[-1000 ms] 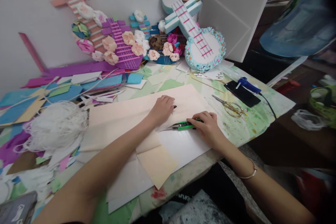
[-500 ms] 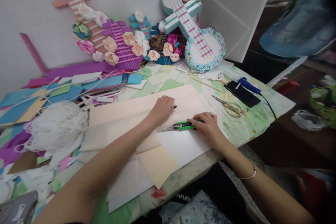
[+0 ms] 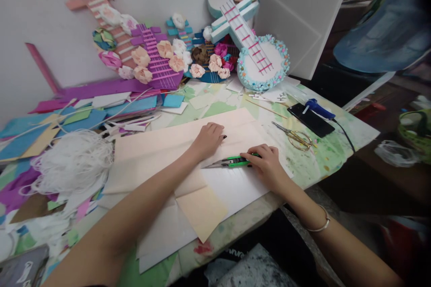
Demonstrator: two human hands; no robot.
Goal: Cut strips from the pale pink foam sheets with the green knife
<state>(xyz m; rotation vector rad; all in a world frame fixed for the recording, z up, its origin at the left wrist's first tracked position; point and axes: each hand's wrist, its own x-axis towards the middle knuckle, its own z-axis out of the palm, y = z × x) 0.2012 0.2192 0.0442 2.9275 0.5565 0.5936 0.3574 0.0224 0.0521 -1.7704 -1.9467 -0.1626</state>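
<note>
A large sheet of pale peach paper (image 3: 151, 154) lies across the table over a white board (image 3: 247, 184). My left hand (image 3: 208, 139) rests flat on the sheet with its fingers out, pressing on the paper. A green utility knife (image 3: 232, 161) is in my right hand (image 3: 266, 163), held low with its blade out and pointing left. The blade lies along the lower edge of the sheet, just below my left hand. A smaller cut piece of peach paper (image 3: 202, 213) hangs slightly past the board's near edge.
Gold-handled scissors (image 3: 298, 139), a black phone (image 3: 310, 120) and a blue glue gun (image 3: 319, 110) lie to the right. A heap of white string (image 3: 72, 157) and paper scraps fill the left side. Decorated paper instruments (image 3: 262, 63) lean against the wall behind.
The knife's blade tip has slid slightly to the left along the paper. My left hand has stayed in place.
</note>
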